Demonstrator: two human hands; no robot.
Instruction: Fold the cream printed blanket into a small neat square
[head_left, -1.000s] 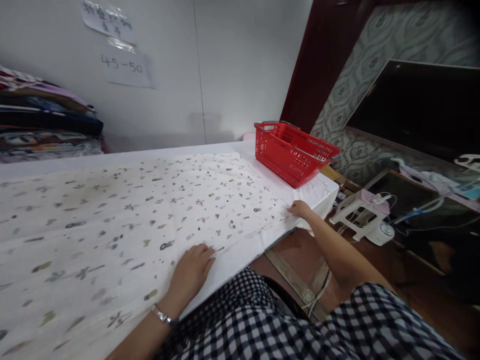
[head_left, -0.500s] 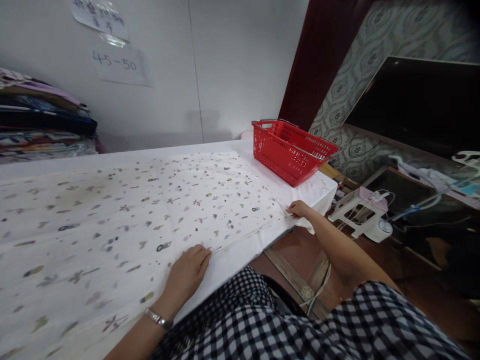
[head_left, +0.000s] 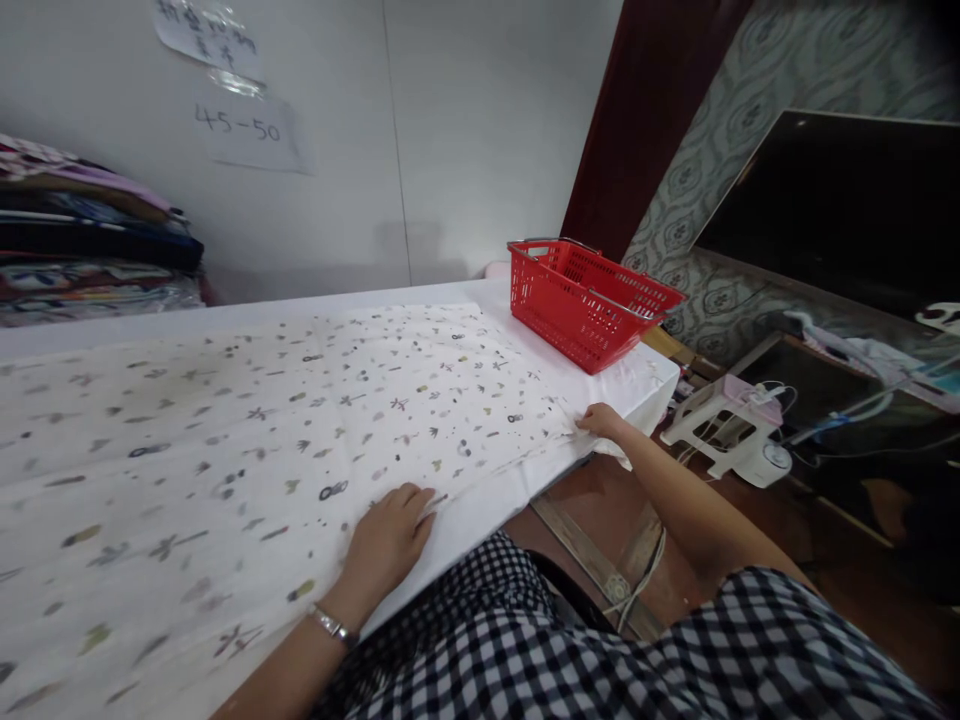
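A large white cloth printed with small leaf and plant shapes lies spread over the table, nearly flat with slight wrinkles. At its near edge, my left hand rests with curled fingers on top and the thumb at the hem, closed on the cloth. Farther right, my right hand pinches the cloth's right near corner by the table's front edge. A bit of white fabric hangs below that hand. The fingertips of both hands are partly hidden.
A red plastic basket stands at the table's far right. Folded fabrics are stacked at the far left against the wall. Right of the table are a white stool with cables on it and a dark screen on the wall.
My left hand has shifted slightly right along the cloth's near edge. The right hand keeps its hold on the corner. The whole view has moved a little.
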